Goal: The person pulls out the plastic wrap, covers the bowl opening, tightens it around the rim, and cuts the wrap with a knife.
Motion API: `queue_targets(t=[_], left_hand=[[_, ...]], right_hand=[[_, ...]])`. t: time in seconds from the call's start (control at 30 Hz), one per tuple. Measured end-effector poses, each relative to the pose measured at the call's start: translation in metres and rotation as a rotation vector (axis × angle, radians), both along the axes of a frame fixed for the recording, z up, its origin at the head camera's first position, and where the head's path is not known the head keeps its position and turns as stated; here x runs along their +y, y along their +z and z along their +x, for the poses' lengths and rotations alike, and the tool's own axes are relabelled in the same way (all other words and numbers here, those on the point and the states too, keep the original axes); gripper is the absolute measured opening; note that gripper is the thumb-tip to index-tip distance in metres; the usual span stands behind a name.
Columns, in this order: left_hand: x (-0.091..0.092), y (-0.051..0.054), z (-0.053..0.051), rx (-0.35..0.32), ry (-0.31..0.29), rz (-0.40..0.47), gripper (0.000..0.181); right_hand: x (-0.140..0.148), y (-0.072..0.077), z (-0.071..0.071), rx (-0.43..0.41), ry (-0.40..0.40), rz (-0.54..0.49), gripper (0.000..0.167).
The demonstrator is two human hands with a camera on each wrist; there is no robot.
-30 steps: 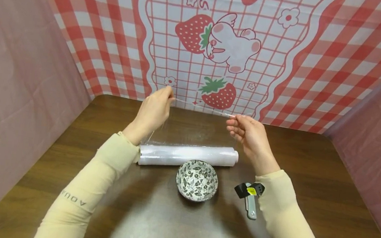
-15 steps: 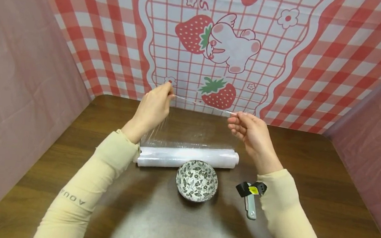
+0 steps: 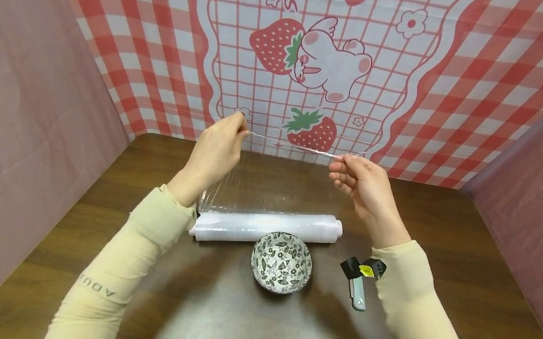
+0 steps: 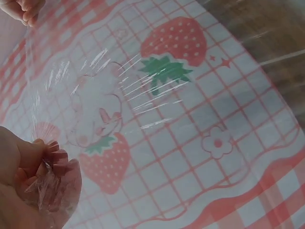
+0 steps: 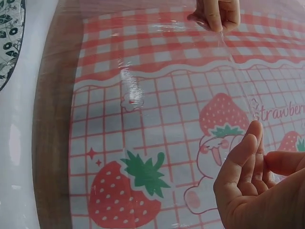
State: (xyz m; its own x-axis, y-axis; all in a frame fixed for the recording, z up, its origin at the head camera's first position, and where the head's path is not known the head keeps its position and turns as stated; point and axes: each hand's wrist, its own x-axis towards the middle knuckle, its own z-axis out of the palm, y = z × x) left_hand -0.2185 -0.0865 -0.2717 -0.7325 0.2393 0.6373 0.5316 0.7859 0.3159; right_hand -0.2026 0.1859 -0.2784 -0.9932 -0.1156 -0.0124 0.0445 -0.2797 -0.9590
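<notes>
The left hand [image 3: 216, 150] and right hand [image 3: 366, 189] pinch clear film [image 4: 155, 101] stretched between them, which uneven pulling could tear.

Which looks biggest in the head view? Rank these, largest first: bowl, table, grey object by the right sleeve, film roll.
1. Table
2. Film roll, long, partly behind the bowl
3. Bowl
4. Grey object, judging by what shows
</notes>
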Motion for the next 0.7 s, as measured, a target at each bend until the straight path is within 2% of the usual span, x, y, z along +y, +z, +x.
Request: queue_targets(t=[0.13,0.33,0.43,0.57,0.7], left_hand=[[0.001,-0.001,0.016,0.05,-0.015,0.006,0.008],[0.004,-0.005,0.054,0.191,-0.078,-0.024,0.005],[0.004,-0.009,0.073,0.238,-0.108,-0.041,0.004],[0.003,-0.015,0.096,0.256,-0.135,-0.065,0.004],[0.002,-0.023,0.115,0.263,-0.152,-0.092,0.009]], right_hand=[[0.003,-0.002,0.009,0.035,0.013,0.007,0.019],[0.01,-0.007,0.035,0.087,0.033,0.0,0.02],[0.013,-0.011,0.05,0.106,0.044,0.01,0.02],[0.016,-0.016,0.07,0.12,0.069,0.041,0.021],[0.019,-0.023,0.088,0.122,0.098,0.035,0.021]])
